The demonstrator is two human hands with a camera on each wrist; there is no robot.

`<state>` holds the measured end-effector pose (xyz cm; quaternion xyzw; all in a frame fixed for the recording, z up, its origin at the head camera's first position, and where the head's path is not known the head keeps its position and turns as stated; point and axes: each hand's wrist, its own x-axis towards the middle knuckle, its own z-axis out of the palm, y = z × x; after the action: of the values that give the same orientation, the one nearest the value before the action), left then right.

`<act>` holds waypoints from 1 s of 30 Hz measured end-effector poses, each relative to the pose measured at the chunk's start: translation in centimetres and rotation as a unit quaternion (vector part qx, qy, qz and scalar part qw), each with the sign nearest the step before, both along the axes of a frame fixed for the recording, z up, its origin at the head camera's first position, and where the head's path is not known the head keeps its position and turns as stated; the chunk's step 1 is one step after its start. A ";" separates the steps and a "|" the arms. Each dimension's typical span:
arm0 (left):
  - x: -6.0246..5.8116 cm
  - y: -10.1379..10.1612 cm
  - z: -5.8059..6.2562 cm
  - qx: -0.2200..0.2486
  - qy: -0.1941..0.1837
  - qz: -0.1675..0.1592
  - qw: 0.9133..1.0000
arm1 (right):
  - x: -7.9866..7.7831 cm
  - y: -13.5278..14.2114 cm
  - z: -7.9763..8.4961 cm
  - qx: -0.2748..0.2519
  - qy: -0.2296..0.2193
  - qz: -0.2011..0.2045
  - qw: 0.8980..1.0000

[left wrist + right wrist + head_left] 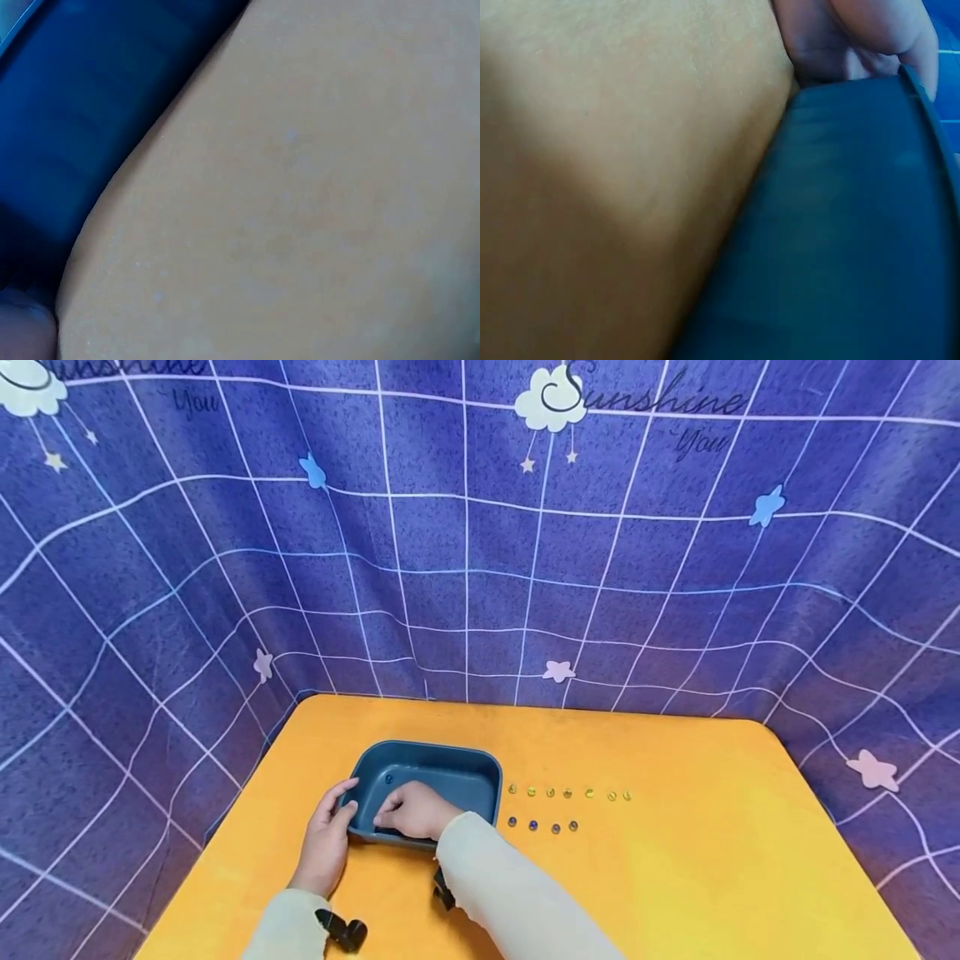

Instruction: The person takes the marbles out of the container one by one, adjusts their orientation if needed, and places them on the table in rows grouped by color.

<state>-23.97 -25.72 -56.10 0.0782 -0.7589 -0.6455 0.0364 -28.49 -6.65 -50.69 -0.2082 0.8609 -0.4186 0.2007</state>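
Note:
A dark blue rectangular tub (pixel 457 781) sits on the table's left part. My left hand (pixel 322 847) grips its left wall, with fingers and thumb at the rim. Inside the tub, my right hand (pixel 416 810) reaches down with its fingers bent and fingertips close together near the floor. I cannot tell whether anything is between those fingertips. One small dark marble (pixel 388 779) lies on the tub floor beyond the right hand. In the left wrist view the skin of the hand (pixel 285 187) fills most of the picture; the right wrist view shows tub wall (pixel 840 225) beside skin.
To the right of the tub lie two rows of small glass marbles: several yellowish ones (pixel 567 792) behind, several bluish ones (pixel 533 825) in front. The yellow tabletop (pixel 712 843) extends right. A blue curtain with white lines (pixel 465 593) surrounds the back and sides.

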 end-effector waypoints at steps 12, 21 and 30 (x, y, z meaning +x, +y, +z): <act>0.2 0.0 0.0 -0.014 -0.012 -0.001 1.000 | 2.3 3.9 2.2 -0.144 -0.002 -0.034 0.989; -0.1 -0.1 -0.2 0.002 -0.016 0.002 1.000 | 4.4 6.4 2.6 -0.182 0.007 -0.040 0.982; -0.1 -0.2 0.0 0.000 -0.025 -0.004 1.000 | 5.3 8.5 1.5 -0.216 0.026 -0.060 0.974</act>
<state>-24.07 -25.88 -56.13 0.0912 -0.7597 -0.6437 0.0149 -23.17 1.85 -49.21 -0.2055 0.7660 -0.6003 0.1033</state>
